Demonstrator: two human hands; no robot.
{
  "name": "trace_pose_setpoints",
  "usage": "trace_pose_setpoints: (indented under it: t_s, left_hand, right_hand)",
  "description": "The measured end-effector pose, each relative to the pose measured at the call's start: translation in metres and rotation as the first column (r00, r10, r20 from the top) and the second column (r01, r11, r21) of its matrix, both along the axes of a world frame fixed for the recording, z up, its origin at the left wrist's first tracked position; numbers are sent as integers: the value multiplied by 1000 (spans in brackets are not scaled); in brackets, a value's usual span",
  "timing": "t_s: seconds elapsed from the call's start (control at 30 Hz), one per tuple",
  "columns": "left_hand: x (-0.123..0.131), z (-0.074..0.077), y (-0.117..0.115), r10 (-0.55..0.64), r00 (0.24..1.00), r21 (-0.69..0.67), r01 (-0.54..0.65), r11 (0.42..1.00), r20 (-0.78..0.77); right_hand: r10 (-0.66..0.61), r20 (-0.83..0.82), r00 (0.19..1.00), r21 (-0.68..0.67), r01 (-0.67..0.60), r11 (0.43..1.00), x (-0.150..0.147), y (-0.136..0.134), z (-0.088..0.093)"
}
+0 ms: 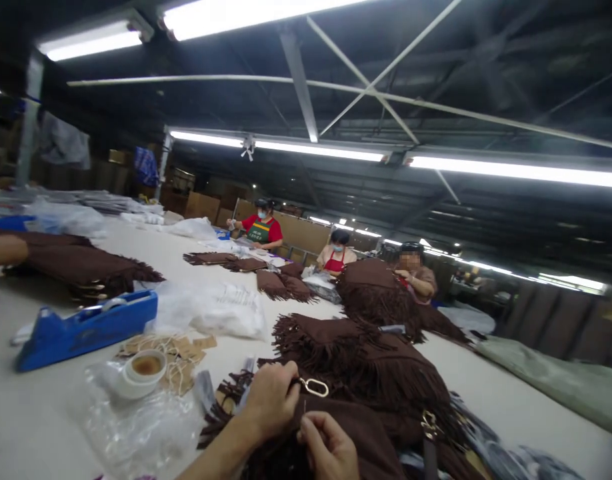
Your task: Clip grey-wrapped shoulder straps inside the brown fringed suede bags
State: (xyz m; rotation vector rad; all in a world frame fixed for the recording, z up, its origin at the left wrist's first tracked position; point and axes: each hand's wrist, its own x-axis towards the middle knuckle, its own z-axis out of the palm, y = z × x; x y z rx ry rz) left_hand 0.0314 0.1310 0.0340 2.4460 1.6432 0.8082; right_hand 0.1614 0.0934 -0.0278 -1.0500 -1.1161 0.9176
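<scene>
My left hand (269, 397) is closed on a short dark strap that ends in a gold oval ring (316, 387). Just below it, my right hand (331, 447) pinches a thin, needle-like piece (305, 405) between thumb and fingertips. Under both hands lies a dark brown fringed bag (359, 433), its lower part cut off by the frame edge. Beyond it, more brown fringed bags (356, 347) are heaped. A gold clasp on a strap (429, 423) rests to the right of my hands.
Left on the white table stand a blue tape dispenser (89, 330), a small white cup of brown liquid (146, 367), tan tags (186, 360) and plastic bags (231, 310). Another person's hand (6, 251) touches brown bags (86, 263). Several co-workers (261, 230) sit along the far side.
</scene>
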Motion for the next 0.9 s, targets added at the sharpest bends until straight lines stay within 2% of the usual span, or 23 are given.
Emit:
trace_pose_setpoints:
  t_s: [0.1,0.27,0.43,0.63,0.77,0.9]
  left_hand:
    - [4,5,-6,-15,1000,6,15,1000,28]
    - [6,5,-8,-94,995,22,95,995,-29]
    - [5,6,-7,-160,982,39,164,986,-100]
    - [3,4,-7,-256,960,57,263,963,-111]
    - [-1,3,-6,-329,941,24,329,944,72]
    - [3,5,-10,-318,894,-70,356,932,316]
  right_hand:
    - [52,-94,994,-9,-53,999,2,8,-3]
    - [157,-174,972,-48,-168,985,11,15,-11]
    - [150,-183,972,-97,-169,981,15,15,-6]
    - [178,-213,961,-35,-190,981,16,14,-13]
    - [170,-230,958,35,-166,985,15,14,-17]
    - [129,-230,965,52,-120,991,13,12,-16]
